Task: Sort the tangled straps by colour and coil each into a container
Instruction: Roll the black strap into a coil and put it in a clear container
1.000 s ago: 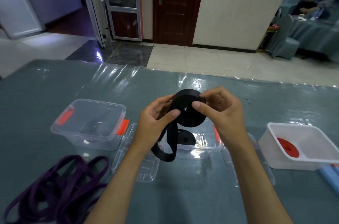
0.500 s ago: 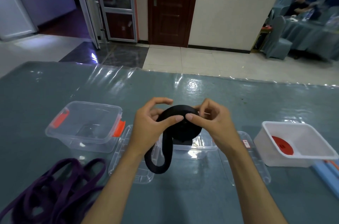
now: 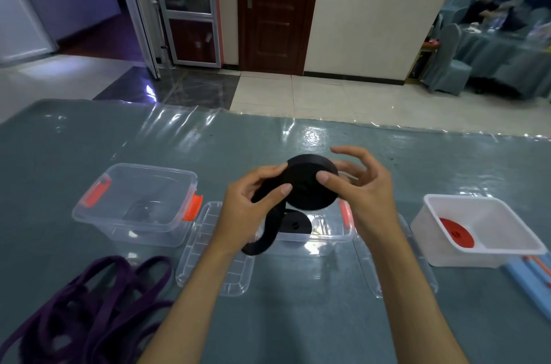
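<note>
Black strap coil (image 3: 310,182) is nearly wound: it's held in the air just above the middle clear box (image 3: 316,237), w/ only a short tail (image 3: 268,232) hanging down off its left side toward the box's near-left corner. Left hand (image 3: 253,205) pinches the strap where it feeds onto the coil, thumb and fingers curled on it; right hand (image 3: 357,184) steadies the coil w/ thumb on its face, index lifted and loose, other fingers behind it, so exact grip there is partly hidden. Inside the middle box lies another small black coil (image 3: 295,225), so black looks like it's mostly done. Right of that box, the white tub (image 3: 489,256) has a red coil (image 3: 454,234) in it – red looks finished. Left of the middle box, the other clear box w/ orange latches (image 3: 134,205) seems to hold no strap yet, though reflections make it hard to say. Purple straps (image 3: 89,310) lie in a loose tangle on the tabletop (image 3: 298,319), near-left of the middle box, not started. Left, by my reading: finish the tail, drop the coil in, then untangle and wind the purple.
</note>
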The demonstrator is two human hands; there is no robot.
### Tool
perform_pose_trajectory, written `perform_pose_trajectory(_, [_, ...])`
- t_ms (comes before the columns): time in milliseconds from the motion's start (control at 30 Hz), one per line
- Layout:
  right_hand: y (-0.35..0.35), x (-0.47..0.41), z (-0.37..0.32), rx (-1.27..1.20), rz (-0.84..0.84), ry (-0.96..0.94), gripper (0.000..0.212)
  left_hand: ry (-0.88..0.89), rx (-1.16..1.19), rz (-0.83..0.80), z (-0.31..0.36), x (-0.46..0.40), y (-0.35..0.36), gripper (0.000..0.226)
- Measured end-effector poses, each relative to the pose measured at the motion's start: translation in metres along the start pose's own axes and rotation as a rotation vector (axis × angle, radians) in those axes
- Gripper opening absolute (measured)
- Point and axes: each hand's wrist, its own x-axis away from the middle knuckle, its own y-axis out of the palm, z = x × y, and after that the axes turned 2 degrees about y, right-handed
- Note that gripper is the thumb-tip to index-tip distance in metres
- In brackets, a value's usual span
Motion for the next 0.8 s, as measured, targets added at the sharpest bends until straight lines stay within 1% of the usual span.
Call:
perform_pose_trajectory(67, [0.000,0.002,0.001,-0.020,0.019,-0.006,0.041,0.003,0.005,-0.040,0.006,-0.005,-0.001,0.034])
perform_pose_trajectory(100, [0.000,0.003,0.001,-0.025,0.002,0.014,0.040,-0.003,0.003,-0.039,0.009,-0.007,-0.002,0.034])
perform_pose_trajectory(167, [-0.002,0.005,0.003,0.006,-0.055,0.064,0.046,0.010,-0.041,-0.032,0.011,-0.009,-0.003,0.031])
perform_pose_trajectory(233, [-0.003,0.009,0.004,0.042,-0.081,0.083,0.047,0.017,-0.074,-0.049,0.009,-0.008,-0.001,0.027])
perform_pose_trajectory(333, [-0.002,0.012,0.006,0.115,-0.044,0.018,0.033,-0.002,-0.140,-0.080,0.000,-0.004,0.002,0.025])
perform_pose_trajectory(400, [0.000,0.012,0.010,0.151,-0.029,-0.032,0.033,-0.013,-0.225,-0.080,-0.009,-0.001,-0.002,0.028])
perform_pose_trajectory(433, [0.000,0.013,0.012,0.150,-0.019,-0.047,0.030,-0.027,-0.267,-0.056,-0.014,0.002,-0.005,0.029])
perform_pose_trajectory(500, [0.001,0.014,0.016,0.128,0.011,-0.045,0.028,-0.100,-0.304,0.041,-0.024,0.008,-0.012,0.033])
perform_pose_trajectory(567, [-0.001,0.014,0.018,0.098,0.062,-0.028,0.029,-0.194,-0.271,0.112,-0.036,0.016,-0.018,0.035])
perform_pose_trajectory(633, [-0.004,0.014,0.020,0.078,0.107,-0.021,0.031,-0.307,-0.252,0.147,-0.050,0.025,-0.020,0.032])
perform_pose_trajectory(700, [-0.007,0.014,0.021,0.071,0.138,-0.019,0.034,-0.456,-0.218,0.169,-0.063,0.032,-0.020,0.032])
perform_pose_trajectory(733, [-0.008,0.014,0.021,0.068,0.147,-0.018,0.035,-0.526,-0.187,0.177,-0.069,0.036,-0.019,0.034])
perform_pose_trajectory(800, [-0.010,0.014,0.022,0.054,0.155,-0.012,0.036,-0.600,-0.068,0.206,-0.076,0.042,-0.012,0.038])
